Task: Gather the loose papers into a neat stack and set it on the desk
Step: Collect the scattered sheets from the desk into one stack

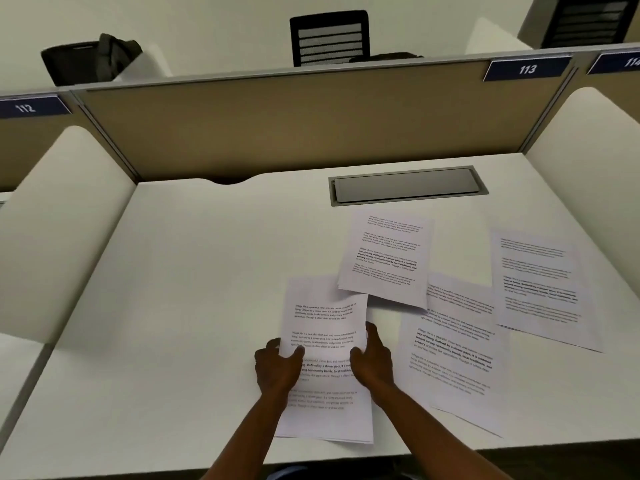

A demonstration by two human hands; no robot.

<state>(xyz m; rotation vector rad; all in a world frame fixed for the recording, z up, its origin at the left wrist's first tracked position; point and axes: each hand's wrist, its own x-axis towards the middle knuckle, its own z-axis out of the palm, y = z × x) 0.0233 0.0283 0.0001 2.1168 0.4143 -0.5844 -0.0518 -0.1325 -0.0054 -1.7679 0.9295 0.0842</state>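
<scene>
— Nearest the desk [194,271] edge, what do the hands have?
— Both grip one small stack [325,403] of printed sheets. The left hand [277,367] clasps its left edge, thumb on top, fingers curled under. The right hand [372,363] clasps the right edge, thumb pressed on the page, fingers closed along the side.
— Can the print be read?
— Partly: "Village life is a peaceful, close-knit..." and a bold line, "way of living. Defined by a slower pace."
— And the loose papers?
— Just right of the stack lies a sheet [457,355], tilted. Beyond it a second sheet [386,259] overlaps the stack's far corner. A third sheet [540,285] lies far right, apart from the hands. All carry the same text.
— Further back?
— A grey hatch [405,185] is set in the desk. The divider [277,123] bears blue tags "112" [26,108] and "113" [527,69]; another at the right is cut off. Behind stand a chair [329,38] and a dark bag [86,60].
</scene>
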